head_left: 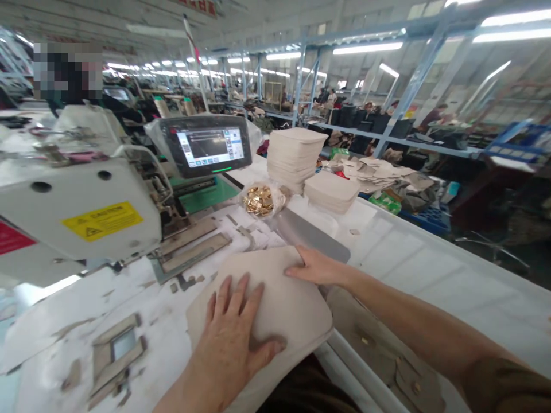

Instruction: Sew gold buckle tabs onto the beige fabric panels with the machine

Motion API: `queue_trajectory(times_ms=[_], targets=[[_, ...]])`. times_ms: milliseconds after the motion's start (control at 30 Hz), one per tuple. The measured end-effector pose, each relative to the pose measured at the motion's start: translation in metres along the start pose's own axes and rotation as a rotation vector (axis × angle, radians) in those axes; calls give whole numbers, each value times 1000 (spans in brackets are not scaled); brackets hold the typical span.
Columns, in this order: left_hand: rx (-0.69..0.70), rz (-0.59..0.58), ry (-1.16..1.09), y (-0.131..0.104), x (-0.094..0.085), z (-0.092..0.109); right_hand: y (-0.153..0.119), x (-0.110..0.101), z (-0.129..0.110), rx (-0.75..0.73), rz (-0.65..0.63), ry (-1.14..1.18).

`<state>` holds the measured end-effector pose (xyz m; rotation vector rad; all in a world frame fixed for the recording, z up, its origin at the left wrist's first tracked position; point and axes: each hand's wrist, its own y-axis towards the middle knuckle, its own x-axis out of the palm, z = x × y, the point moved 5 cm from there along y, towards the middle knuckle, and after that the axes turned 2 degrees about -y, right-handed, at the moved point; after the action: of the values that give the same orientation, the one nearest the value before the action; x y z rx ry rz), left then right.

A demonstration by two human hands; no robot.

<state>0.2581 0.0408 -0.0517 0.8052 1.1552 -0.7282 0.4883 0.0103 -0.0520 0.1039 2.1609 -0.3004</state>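
A pale beige panel with rounded corners (275, 310) lies at the front edge of the work surface. More than one layer shows at its lower right edge. My left hand (232, 335) rests flat on top of it, fingers spread. At the far right edge, my right hand (316, 267) grips the panel with the thumb on top; its other fingers are mostly hidden. Left of the panel, a sewing machine head (81, 201) with a yellow caution label stands over a metal clamp frame (193, 252).
Behind the panel sit a bag of gold metal pieces (260, 201), a tall stack of beige panels (295, 160) and a lower stack (331, 192). A lit control screen (210, 146) is beyond the machine. Brown pieces with gold studs (387, 350) lie below my right forearm.
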Motion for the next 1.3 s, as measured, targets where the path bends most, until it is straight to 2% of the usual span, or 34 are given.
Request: queue_trajectory(times_ms=[133, 233, 300, 400, 467, 533, 600, 667, 733, 800, 833, 867, 933, 1000, 1067, 1133, 1200, 1300], targets=[[50, 128, 99, -39, -12, -10, -6, 14, -29, -101, -30, 62], [7, 87, 151, -55, -20, -22, -13, 27, -53, -162, -61, 78], [-98, 61, 177, -54, -25, -34, -18, 35, -65, -190, -53, 41], [-293, 45, 220, -43, -31, -53, -24, 45, -78, -224, 53, -100], [-360, 48, 238, -36, -32, -62, -27, 48, -81, -240, 163, -202], [-366, 95, 237, -32, -31, -66, -30, 47, -83, -291, 271, -250], [-338, 164, 212, -32, -31, -67, -33, 44, -86, -406, 370, -247], [-304, 216, 179, -34, -29, -68, -39, 41, -89, -590, 429, -197], [-272, 249, 160, -36, -29, -69, -46, 41, -91, -803, 401, -102], [-230, 282, 157, -37, -31, -68, -51, 40, -90, -919, 332, 40], [-206, 304, 157, -38, -33, -67, -50, 39, -87, -893, 314, 123], [-185, 332, 149, -39, -36, -65, -46, 36, -82, -801, 312, 210], [-160, 383, 87, -40, -42, -63, -34, 34, -70, -527, 276, 387], [-171, 404, -43, -40, -47, -63, -22, 38, -64, -309, 128, 544], [-259, 389, -175, -39, -48, -68, -12, 42, -65, -205, -64, 692], [-385, 354, -248, -38, -45, -76, -1, 39, -63, -108, -166, 831], [-426, 303, -288, -37, -39, -81, 15, 24, -53, 9, -142, 905], [-254, 296, -291, -33, -35, -76, 47, -11, -23, 121, 9, 808]])
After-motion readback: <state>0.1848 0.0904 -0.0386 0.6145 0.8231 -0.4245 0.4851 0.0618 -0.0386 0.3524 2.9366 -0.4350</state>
